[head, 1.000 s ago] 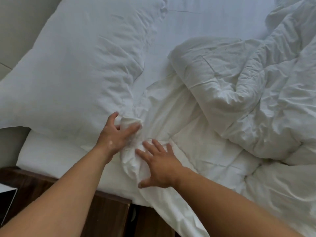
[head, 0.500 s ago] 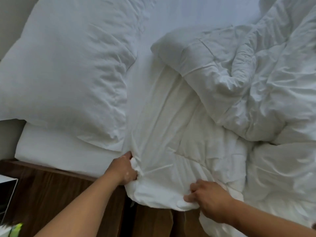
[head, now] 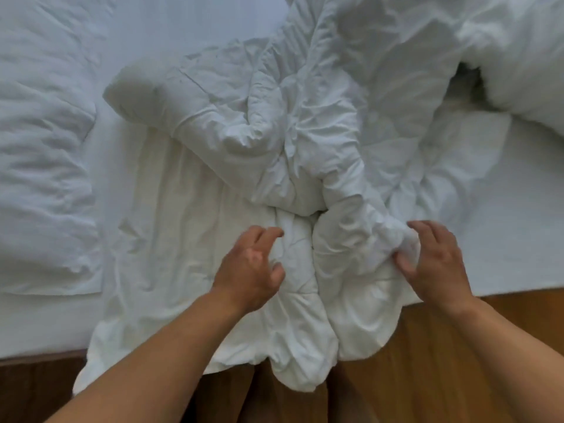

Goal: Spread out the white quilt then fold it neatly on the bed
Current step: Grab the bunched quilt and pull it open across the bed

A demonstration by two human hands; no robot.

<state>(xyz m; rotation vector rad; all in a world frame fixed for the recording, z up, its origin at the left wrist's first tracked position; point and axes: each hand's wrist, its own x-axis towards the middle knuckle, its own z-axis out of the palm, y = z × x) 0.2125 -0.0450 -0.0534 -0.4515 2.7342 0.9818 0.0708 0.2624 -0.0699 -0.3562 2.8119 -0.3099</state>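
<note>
Bunching is the main trouble: the quilt point(head: 305, 123) lies in a twisted heap across the middle of the bed point(head: 512, 239), with two thick rolls running toward the near edge and their ends hanging over it above the wood point(head: 427, 361) below. The right hand point(head: 436, 264) is clamped on a wad of cloth at the outer side of the right roll, thumb under and fingers over. The left hand point(head: 253, 270) is clawed over the left roll, fingers curled and thumb bent toward them; I cannot tell whether it has closed on the cloth or only presses it.

A pull outward from these holds would likely tighten the twist where the rolls cross rather than open it, since neither hand appears to be on a true corner or hem. A grab of one layer only could let the filling side drag and leave lumps. The overhanging ends may slide further off and pull the heap after them. A wide sweep to the left could catch the pillow point(head: 45, 178) lying just beside the flat part of the quilt.
</note>
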